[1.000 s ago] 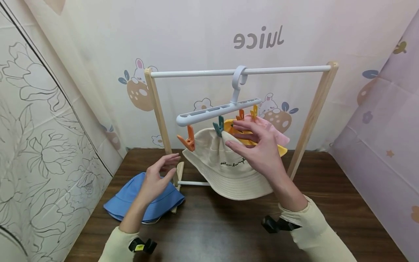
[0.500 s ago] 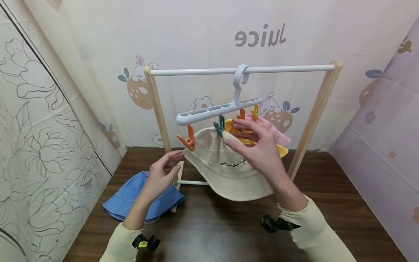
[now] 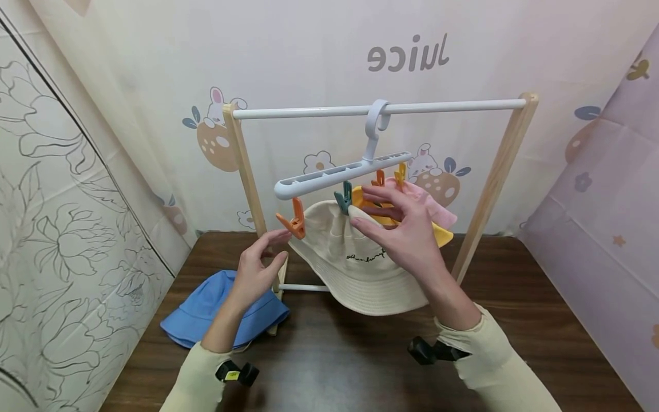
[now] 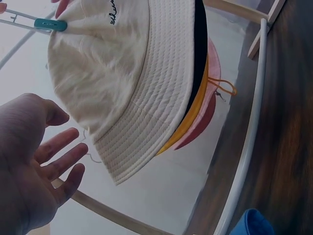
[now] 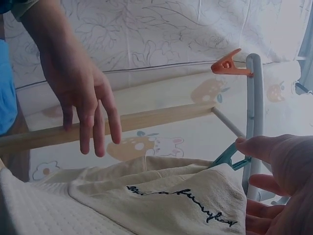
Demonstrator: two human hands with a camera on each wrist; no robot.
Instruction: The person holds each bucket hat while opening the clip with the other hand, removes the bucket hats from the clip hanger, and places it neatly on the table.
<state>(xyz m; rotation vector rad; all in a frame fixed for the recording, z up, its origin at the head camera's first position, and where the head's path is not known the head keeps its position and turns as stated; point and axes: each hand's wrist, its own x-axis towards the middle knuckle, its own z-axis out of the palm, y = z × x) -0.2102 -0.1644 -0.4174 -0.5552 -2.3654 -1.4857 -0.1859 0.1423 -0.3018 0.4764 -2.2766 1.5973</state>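
A cream bucket hat point(image 3: 368, 274) with dark stitched lettering hangs from a green clip point(image 3: 344, 198) under the pale hanger point(image 3: 342, 173). My right hand point(image 3: 407, 229) is at its crown, the thumb beside the clip and the fingers spread; whether it bears on the cloth is unclear. My left hand point(image 3: 259, 266) is held out near the brim's left edge, below an orange clip point(image 3: 294, 220) that holds nothing. In the left wrist view, a gap separates its loose fingers point(image 4: 61, 159) from the hat. Yellow point(image 3: 444, 235) and pink point(image 3: 437, 209) hats hang behind.
A wooden rack with a white top bar point(image 3: 309, 113) carries the hanger. The blue bucket hat point(image 3: 198, 312) lies on the dark table point(image 3: 334, 366) at left, by the rack's foot. Patterned curtains point(image 3: 309, 51) stand behind and at both sides.
My left hand has moved right and slightly upward, toward the orange clip and the cream hat's brim. The right hand and the hanging hats stay nearly still.
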